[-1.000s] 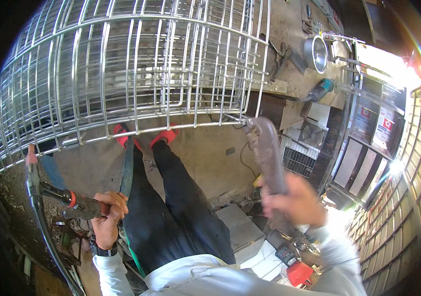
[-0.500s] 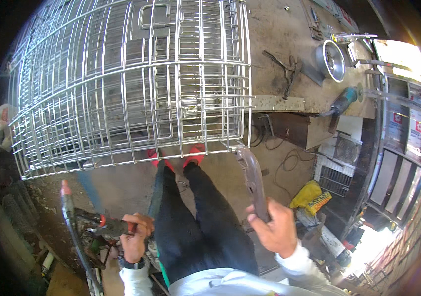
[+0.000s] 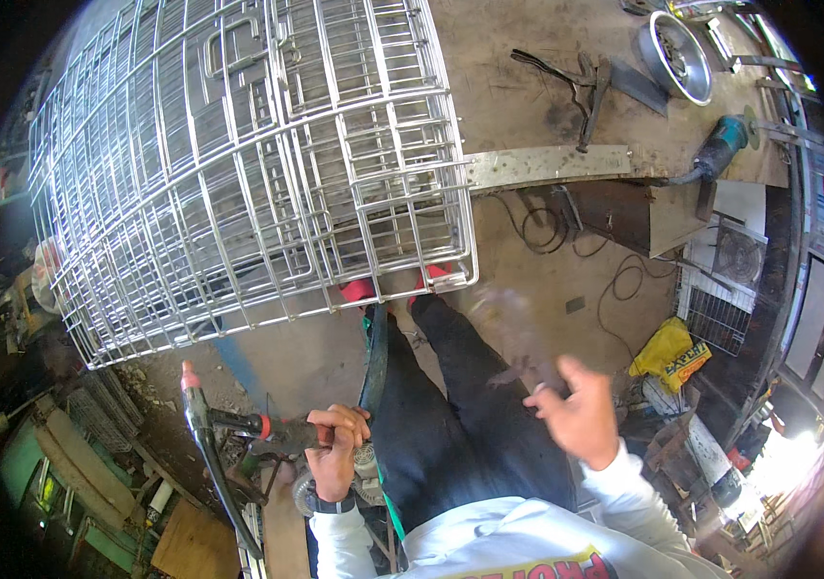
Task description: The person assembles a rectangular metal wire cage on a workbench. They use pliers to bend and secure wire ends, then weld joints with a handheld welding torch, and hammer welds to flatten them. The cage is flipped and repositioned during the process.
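Note:
A wire cage (image 3: 238,193) of bright metal rods, with a latch handle (image 3: 230,48) on its top, stands ahead of me on the left. My left hand (image 3: 335,449) is closed round the dark handle of a torch-like tool (image 3: 201,425). This tool has a copper-coloured tip, a red ring and a thick black cable, and its tip points up just below the cage's near edge. In my closed right hand (image 3: 581,415) is a long brown-grey hand tool (image 3: 518,352), smeared by motion. Its far end is apart from the cage corner; its exact kind is unclear.
The workbench (image 3: 528,116) bears plier-like clamps (image 3: 586,92), a metal bowl (image 3: 677,60) and a teal angle grinder (image 3: 726,145). A flat metal strip (image 3: 547,166) lies along its edge. Cables (image 3: 624,280) and a yellow bag (image 3: 668,352) lie at right. Boards (image 3: 93,463) lean at lower left.
The brown-grey tool has come away from the cage corner in my right hand. My view has shifted, so the cage sits tilted and further left. My left hand keeps its hold.

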